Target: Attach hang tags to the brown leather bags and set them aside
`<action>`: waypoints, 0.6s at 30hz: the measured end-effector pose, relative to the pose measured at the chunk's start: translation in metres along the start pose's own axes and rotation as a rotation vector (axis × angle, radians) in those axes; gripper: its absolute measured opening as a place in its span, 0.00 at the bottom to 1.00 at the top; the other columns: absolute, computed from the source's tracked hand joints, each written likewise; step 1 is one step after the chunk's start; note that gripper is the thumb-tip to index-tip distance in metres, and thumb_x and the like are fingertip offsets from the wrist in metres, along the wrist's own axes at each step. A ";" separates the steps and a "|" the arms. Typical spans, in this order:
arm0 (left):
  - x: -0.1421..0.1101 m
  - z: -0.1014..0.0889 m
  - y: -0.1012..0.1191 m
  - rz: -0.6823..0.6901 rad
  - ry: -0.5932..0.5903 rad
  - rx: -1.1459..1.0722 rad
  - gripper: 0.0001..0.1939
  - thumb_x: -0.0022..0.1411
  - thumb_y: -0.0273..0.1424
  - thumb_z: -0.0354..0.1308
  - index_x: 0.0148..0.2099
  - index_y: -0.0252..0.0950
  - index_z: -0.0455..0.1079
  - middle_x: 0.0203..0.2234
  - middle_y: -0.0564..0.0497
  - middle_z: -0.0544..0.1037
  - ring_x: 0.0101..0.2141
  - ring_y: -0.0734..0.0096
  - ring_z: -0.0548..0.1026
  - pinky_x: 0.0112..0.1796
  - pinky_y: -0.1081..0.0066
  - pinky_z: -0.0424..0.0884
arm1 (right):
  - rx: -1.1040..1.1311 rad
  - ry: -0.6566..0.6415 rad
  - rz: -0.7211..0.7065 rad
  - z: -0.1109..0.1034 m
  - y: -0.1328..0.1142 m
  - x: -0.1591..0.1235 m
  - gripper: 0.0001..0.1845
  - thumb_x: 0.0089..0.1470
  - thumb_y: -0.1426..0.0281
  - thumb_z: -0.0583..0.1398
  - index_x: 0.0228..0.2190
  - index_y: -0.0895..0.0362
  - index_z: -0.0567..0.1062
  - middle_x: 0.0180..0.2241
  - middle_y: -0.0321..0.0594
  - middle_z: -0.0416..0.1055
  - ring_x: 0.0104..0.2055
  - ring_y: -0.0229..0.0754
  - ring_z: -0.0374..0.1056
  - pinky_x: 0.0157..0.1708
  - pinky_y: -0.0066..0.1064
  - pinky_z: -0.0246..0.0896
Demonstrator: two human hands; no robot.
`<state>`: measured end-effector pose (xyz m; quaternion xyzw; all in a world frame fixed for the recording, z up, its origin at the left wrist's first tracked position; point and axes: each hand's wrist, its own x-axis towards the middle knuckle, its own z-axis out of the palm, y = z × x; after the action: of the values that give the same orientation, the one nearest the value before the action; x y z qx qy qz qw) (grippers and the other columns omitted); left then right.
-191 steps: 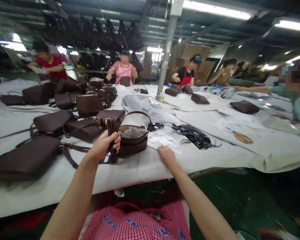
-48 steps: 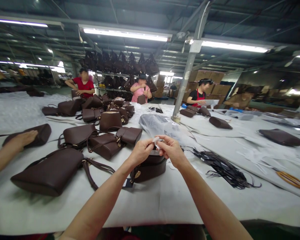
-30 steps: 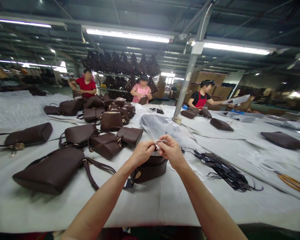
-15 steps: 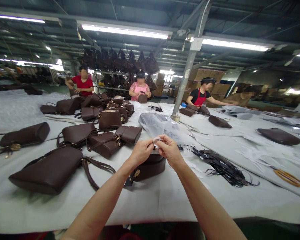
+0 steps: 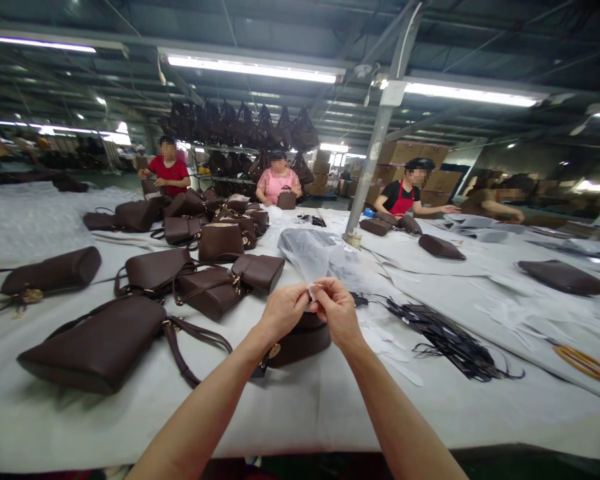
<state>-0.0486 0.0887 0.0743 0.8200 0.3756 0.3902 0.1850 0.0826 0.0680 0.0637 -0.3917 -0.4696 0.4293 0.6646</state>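
Observation:
My left hand (image 5: 285, 308) and my right hand (image 5: 336, 308) meet over a dark brown handbag (image 5: 300, 343). Both are closed, with fingertips pinched on a small piece of white wrapping (image 5: 312, 289) whose exact kind I cannot make out. The handbag sits on the table under my hands, its upper part hidden by them; a round gold emblem (image 5: 275, 350) and a black tag (image 5: 259, 371) show at its left. Just beyond my fingers lies a clear plastic bag (image 5: 305, 250).
Several brown handbags (image 5: 95, 340) crowd the left of the white-covered table (image 5: 300, 413). Black tags with cords (image 5: 450, 340) and yellow-handled scissors (image 5: 585, 361) lie right. A metal post (image 5: 373, 163) rises beyond the plastic bag. Co-workers (image 5: 167, 167) stand across the table.
My hands have stayed over the handbag while the white piece between my fingertips has become smaller to the eye. Across the table, a co-worker in red has shifted their arms.

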 end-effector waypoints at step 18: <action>0.009 -0.010 -0.009 0.039 -0.099 -0.045 0.15 0.64 0.30 0.44 0.34 0.35 0.73 0.24 0.55 0.73 0.27 0.73 0.68 0.32 0.76 0.61 | -0.665 -0.437 0.009 -0.016 -0.050 0.035 0.08 0.51 0.63 0.61 0.33 0.54 0.75 0.21 0.33 0.71 0.22 0.38 0.68 0.24 0.28 0.62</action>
<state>-0.0570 0.1012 0.0797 0.8411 0.3412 0.3610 0.2141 0.1151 0.0828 0.1154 -0.4871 -0.7117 0.3299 0.3839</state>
